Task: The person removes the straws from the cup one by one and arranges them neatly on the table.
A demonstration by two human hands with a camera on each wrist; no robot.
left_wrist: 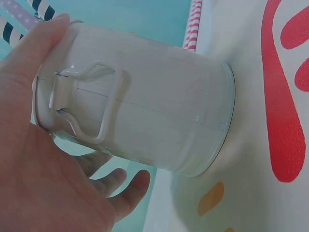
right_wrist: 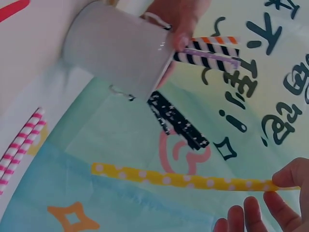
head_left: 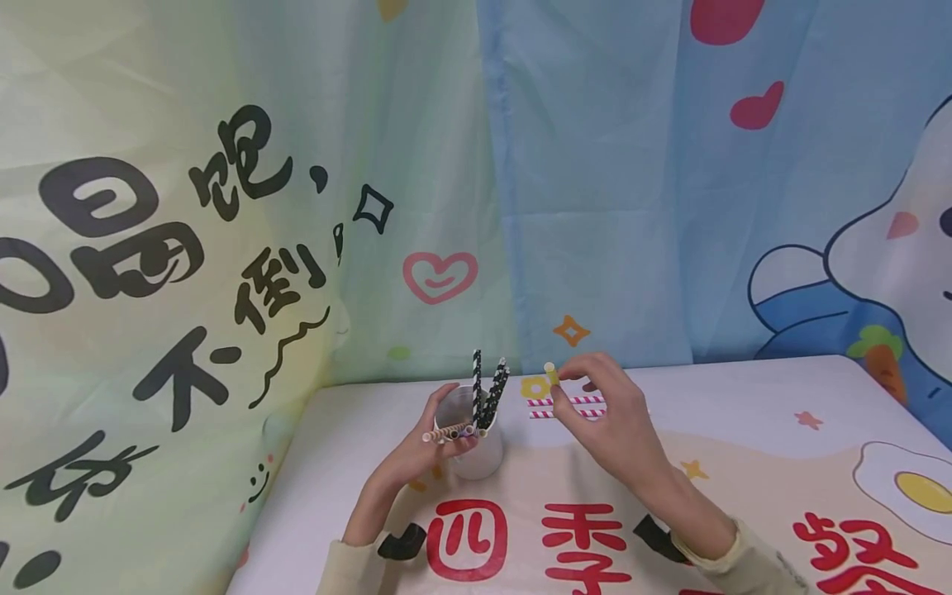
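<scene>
A white metal pail with small side handles stands on the table, its opening leaning toward the person. My left hand grips it near the rim, the thumb on one side and fingers on the other. Black paper straws with white stars stick out of the pail at the far side. Striped straws and a purple dotted straw lean out by the left thumb. To the right, my right hand pinches a yellow straw with pale dots near one end, up in the air beside the pail.
Pink-and-white striped straws lie on the table behind the right hand. A printed cloth with red characters and a fried egg covers the table. Printed curtains hang right behind the table's back edge.
</scene>
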